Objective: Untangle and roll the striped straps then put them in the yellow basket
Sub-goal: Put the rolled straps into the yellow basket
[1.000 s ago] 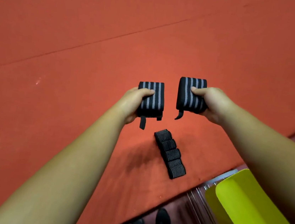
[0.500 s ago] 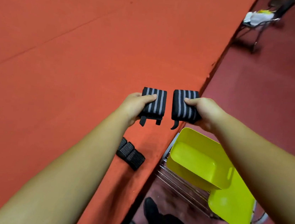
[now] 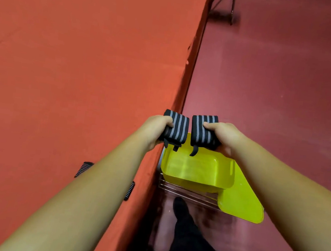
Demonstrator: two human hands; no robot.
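Striped straps [image 3: 205, 134] are held as two tight rolls, one per hand, side by side and nearly touching, just past the right edge of the bench [image 3: 83, 73] and above the far rim of the yellow basket [image 3: 191, 180]. The left hand [image 3: 155, 131] is clamped on the left roll [image 3: 178, 127] and the right hand [image 3: 224, 137] on the right roll [image 3: 203, 125]. Each thumb presses across the outer wrap, probably to stop the winding from springing open. With the hands this close together, both rolls could likely be lowered in one motion. The straps look like black elastic webbing with grey lengthwise stripes, and a short black tab hangs below each roll. A third strap [image 3: 85, 167] lies on the bench near its right edge, mostly hidden by the left forearm. The basket is smooth, glossy plastic, rectangular with rounded corners, and no strap shows inside it. It sits on a wire rack [image 3: 189, 193] beside the bench and below its top, next to a second yellow plastic piece [image 3: 242, 207]. The bench cover is matte orange-red, and the floor [image 3: 278, 97] is a darker red.
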